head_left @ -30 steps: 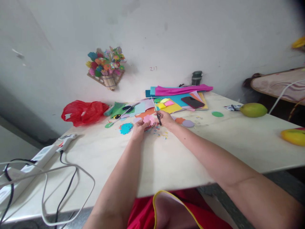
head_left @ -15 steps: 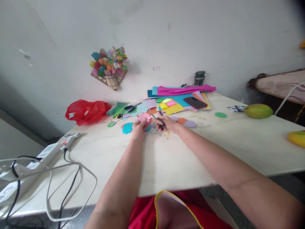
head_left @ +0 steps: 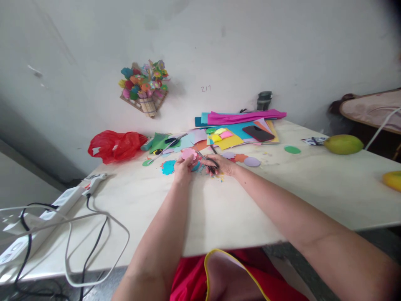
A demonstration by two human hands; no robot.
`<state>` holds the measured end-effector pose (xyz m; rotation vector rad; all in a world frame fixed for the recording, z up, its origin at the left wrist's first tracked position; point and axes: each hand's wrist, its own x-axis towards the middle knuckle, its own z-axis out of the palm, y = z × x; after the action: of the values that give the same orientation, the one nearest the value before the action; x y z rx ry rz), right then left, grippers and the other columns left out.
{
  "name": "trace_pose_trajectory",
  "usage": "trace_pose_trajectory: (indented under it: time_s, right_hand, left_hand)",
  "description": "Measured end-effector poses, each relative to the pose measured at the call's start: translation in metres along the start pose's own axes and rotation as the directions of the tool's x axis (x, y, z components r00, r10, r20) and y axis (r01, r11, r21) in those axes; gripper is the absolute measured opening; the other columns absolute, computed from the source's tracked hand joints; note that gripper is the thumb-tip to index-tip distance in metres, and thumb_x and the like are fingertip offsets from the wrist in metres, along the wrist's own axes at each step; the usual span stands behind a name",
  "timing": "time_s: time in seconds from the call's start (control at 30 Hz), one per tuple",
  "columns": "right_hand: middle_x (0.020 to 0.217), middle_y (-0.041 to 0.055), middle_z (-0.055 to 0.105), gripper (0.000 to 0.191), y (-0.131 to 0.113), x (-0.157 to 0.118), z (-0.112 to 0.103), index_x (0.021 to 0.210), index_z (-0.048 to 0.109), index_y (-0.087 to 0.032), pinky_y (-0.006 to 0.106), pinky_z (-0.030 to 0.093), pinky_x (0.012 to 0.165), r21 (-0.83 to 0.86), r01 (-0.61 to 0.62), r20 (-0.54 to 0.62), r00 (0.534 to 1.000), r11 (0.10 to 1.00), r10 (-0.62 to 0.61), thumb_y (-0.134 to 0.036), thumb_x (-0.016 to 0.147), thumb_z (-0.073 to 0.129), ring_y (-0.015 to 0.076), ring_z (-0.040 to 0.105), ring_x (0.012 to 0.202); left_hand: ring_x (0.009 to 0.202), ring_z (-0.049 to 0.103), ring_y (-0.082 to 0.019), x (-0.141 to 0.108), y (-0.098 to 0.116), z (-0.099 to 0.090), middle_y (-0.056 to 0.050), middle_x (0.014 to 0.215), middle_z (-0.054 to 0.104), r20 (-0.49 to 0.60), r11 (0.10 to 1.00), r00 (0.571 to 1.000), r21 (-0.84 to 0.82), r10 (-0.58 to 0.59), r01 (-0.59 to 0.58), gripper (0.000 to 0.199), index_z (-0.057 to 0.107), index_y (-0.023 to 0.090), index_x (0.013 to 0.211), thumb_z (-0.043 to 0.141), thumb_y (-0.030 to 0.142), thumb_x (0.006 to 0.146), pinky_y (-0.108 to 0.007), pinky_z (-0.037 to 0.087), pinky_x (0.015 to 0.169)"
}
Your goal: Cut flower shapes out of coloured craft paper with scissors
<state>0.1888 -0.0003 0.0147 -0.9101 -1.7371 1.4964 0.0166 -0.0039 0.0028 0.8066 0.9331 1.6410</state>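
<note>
Between the fingers of my left hand [head_left: 184,168] is a pink paper flower [head_left: 189,154] with a scalloped edge. My right hand [head_left: 223,165] is closed around the handles of a pair of scissors [head_left: 213,164]. Their blades are apart and point toward the pink flower. Left of my left hand lies a blue scalloped paper flower [head_left: 169,167]. Small paper scraps [head_left: 222,179] are scattered under and around my hands. Beside my right hand are an orange paper flower [head_left: 240,158] and a lilac paper circle [head_left: 252,161].
A phone [head_left: 258,133] rests on stacked coloured sheets [head_left: 242,143] by the wall. A red plastic bag [head_left: 115,146] and a second pair of scissors [head_left: 171,141] lie to the left. Cables [head_left: 125,246] and a power strip [head_left: 50,215] occupy the left edge; a mango [head_left: 343,144] sits right.
The scissors have turned a little in my right hand, and their blades now stand wider apart. My left hand keeps the pink flower in nearly the same place. The view has shifted slightly.
</note>
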Motion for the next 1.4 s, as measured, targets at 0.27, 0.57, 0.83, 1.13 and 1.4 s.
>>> trace_pose_trajectory:
  time_s: [0.27, 0.57, 0.83, 1.13, 1.4]
  right_hand:
    - [0.055, -0.0032, 0.063, 0.035, 0.010, 0.005, 0.004, 0.084, 0.057, -0.017, 0.015, 0.031, 0.031, 0.019, 0.011, -0.022, 1.000, 1.000, -0.011, -0.050, 0.088, 0.070, 0.0083, 0.057, 0.037]
    - [0.053, -0.0047, 0.061, 0.033, 0.000, 0.000, 0.009, 0.085, 0.058, -0.018, 0.016, 0.030, 0.032, 0.011, -0.018, -0.038, 0.999, 1.000, 0.018, -0.048, 0.087, 0.070, 0.0078, 0.054, 0.036]
    - [0.052, -0.0042, 0.060, 0.027, -0.003, -0.001, 0.009, 0.084, 0.058, -0.018, 0.016, 0.030, 0.032, -0.002, -0.028, -0.042, 0.999, 1.000, 0.028, -0.043, 0.092, 0.065, 0.0083, 0.054, 0.036]
    - [0.053, -0.0035, 0.062, 0.026, 0.000, 0.002, 0.008, 0.084, 0.058, -0.018, 0.016, 0.031, 0.032, -0.014, -0.031, -0.033, 0.999, 0.999, 0.031, -0.041, 0.091, 0.066, 0.0085, 0.055, 0.037]
    - [0.056, -0.0037, 0.062, 0.028, 0.011, 0.007, 0.005, 0.084, 0.058, -0.018, 0.016, 0.031, 0.033, -0.042, 0.009, -0.036, 0.999, 0.999, -0.010, -0.044, 0.087, 0.070, 0.0092, 0.057, 0.040]
  left_hand:
    - [0.077, 0.074, -0.020, -0.001, 0.000, 0.003, -0.007, 0.078, 0.074, -0.001, 1.000, 1.000, 0.008, 0.000, 0.000, 0.025, 0.069, 0.015, 0.083, 0.084, 0.020, 0.064, -0.029, 0.058, 0.071]
    - [0.077, 0.075, -0.020, -0.001, -0.005, 0.004, -0.004, 0.075, 0.074, 0.010, 1.000, 1.000, 0.002, 0.028, -0.028, 0.029, 0.068, 0.016, 0.084, 0.085, 0.024, 0.062, -0.032, 0.060, 0.074]
    - [0.075, 0.074, -0.021, -0.004, -0.003, 0.008, -0.006, 0.075, 0.074, -0.021, 1.000, 1.000, -0.017, 0.011, -0.011, 0.021, 0.069, 0.016, 0.081, 0.081, 0.020, 0.064, -0.030, 0.060, 0.068]
    - [0.077, 0.075, -0.020, 0.000, -0.005, 0.007, -0.005, 0.076, 0.074, -0.027, 0.999, 0.999, -0.021, 0.032, -0.032, 0.028, 0.067, 0.018, 0.084, 0.085, 0.024, 0.064, -0.030, 0.059, 0.069]
    - [0.080, 0.075, -0.021, -0.002, -0.005, 0.007, -0.005, 0.077, 0.075, -0.015, 0.998, 0.999, -0.029, 0.047, -0.048, 0.028, 0.069, 0.017, 0.083, 0.085, 0.024, 0.062, -0.031, 0.060, 0.072]
